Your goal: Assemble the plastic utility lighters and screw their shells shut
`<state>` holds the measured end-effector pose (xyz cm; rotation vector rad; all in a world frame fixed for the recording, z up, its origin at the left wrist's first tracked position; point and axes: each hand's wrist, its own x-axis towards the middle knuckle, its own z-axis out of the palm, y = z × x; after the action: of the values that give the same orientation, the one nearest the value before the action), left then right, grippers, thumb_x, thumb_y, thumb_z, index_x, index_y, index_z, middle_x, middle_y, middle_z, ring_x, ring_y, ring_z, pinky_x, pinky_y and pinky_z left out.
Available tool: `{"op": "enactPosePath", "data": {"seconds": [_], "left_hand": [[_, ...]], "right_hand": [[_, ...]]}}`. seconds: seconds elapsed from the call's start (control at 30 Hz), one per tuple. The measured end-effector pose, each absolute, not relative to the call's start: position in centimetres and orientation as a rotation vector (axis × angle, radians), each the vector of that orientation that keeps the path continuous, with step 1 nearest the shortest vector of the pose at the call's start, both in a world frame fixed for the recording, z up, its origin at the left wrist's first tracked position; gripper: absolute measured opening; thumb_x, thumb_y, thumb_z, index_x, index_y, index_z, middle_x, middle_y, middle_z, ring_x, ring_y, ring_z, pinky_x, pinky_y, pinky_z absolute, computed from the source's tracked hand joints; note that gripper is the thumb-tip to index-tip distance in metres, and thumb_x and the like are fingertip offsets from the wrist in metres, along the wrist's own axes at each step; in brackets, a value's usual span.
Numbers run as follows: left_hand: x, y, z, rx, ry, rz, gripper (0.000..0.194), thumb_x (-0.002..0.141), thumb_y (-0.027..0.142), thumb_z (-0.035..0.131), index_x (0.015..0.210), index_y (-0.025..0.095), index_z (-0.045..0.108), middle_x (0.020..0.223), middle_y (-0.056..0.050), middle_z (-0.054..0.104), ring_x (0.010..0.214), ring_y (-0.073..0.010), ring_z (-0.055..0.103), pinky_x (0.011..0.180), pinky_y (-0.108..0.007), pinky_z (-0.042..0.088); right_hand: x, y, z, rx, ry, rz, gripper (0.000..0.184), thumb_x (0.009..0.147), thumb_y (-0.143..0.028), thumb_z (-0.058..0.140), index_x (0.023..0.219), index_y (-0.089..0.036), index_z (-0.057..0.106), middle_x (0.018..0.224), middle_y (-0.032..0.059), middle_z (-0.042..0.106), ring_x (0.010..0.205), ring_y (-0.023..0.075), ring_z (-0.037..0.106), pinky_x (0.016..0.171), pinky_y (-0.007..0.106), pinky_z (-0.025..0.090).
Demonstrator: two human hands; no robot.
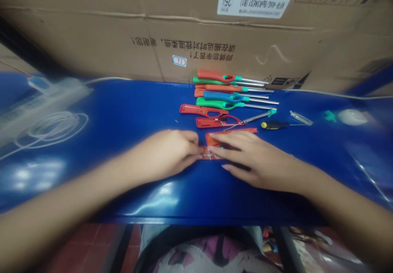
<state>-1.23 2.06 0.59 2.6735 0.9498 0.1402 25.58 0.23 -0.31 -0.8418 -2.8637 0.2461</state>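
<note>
My left hand (181,150) is closed, its fingertips pinching the left end of an open red lighter casing half (204,154) with small parts inside. Over the right part of that casing lies my right hand (254,154), fingers spread, fingertips touching it. An orange-red casing half (211,140) sits just behind, partly under the right fingers. Farther back are another opened red casing (207,122) with inner parts and an empty-looking red shell (190,109). A metal lighter tube with a green tip (272,112) lies slanted across the parts.
Several whole stick lighters (221,97) lie in a row at the back. To the right are a screwdriver (273,125), a clear tube (301,118), a green piece (330,116) and a white round object (352,117). A coiled white cable (58,129) lies left; a cardboard box (101,35) stands behind.
</note>
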Motion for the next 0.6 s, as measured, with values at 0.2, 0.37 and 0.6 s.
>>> {"op": "enactPosePath", "data": {"seconds": [0.2,0.37,0.6], "left_hand": [[-1.4,1.7,0.8,2.88,0.879,0.324,0.029,0.101,0.04,0.053,0.114,0.024,0.074,0.1,-0.004,0.074,0.084,-0.0188,0.07,0.068,-0.028,0.05],[-0.7,1.6,-0.5,2.93,0.644,0.499,0.027,0.102,0.029,0.052,0.119,0.02,0.07,0.115,-0.007,0.072,0.106,-0.0233,0.065,0.089,-0.036,0.056],[-0.6,1.7,-1.6,2.941,0.516,0.456,0.029,0.102,0.02,0.049,0.125,0.017,0.066,0.123,-0.008,0.071,0.11,-0.0243,0.066,0.09,-0.038,0.059]], "right_hand": [[26.3,1.3,0.5,-0.937,-2.763,0.34,0.017,0.098,-0.027,0.055,0.108,-0.02,0.067,0.106,0.0073,0.064,0.097,0.0206,0.058,0.086,0.036,0.046],[26.2,1.3,0.3,-0.92,-2.787,0.497,0.012,0.099,-0.026,0.054,0.094,-0.02,0.062,0.089,0.0019,0.062,0.08,0.0157,0.056,0.074,0.03,0.042],[26.0,1.3,0.2,-1.01,-2.75,0.544,0.013,0.099,-0.024,0.053,0.09,-0.019,0.062,0.087,0.0007,0.063,0.076,0.0142,0.056,0.069,0.027,0.039]]}}
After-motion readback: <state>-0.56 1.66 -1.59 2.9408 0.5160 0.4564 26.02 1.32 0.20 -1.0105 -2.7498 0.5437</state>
